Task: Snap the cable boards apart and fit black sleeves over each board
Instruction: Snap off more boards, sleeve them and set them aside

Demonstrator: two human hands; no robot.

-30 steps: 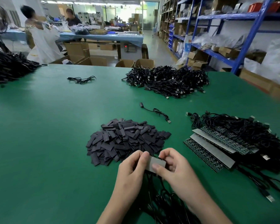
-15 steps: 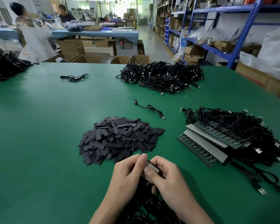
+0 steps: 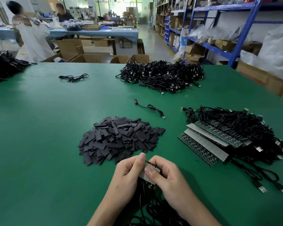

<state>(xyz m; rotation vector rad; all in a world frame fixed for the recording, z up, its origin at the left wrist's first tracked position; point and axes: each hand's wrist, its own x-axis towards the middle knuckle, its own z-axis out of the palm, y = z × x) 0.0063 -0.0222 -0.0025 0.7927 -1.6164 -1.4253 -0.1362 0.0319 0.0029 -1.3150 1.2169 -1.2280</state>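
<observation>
Pinching from both sides, the left hand [image 3: 127, 170] and the right hand [image 3: 167, 175] are closed on a short strip of boards [image 3: 154, 166], which is held between them just above the near part of the green table [image 3: 39, 128]. The strip is gripped by curled fingers and thumbs, with the right thumb laid across its grey face and the left fingertips set against its left end. A dark toothed edge is shown along the top of the strip. Black cables [image 3: 153, 209] are seen hanging from below the strip towards the person.

Just beyond the hands, a heap of flat black sleeves [image 3: 119, 139] is spread on the table. To the right, longer board strips [image 3: 203, 142] are stacked at an angle, partly buried under a tangle of cables [image 3: 235, 126]. A single cable [image 3: 152, 109] is laid between the sleeves and a larger cable pile [image 3: 162, 75] at the far edge. Another loose cable [image 3: 73, 77] is left further to the left, and a dark heap [image 3: 3, 67] is piled at the far left corner.
</observation>
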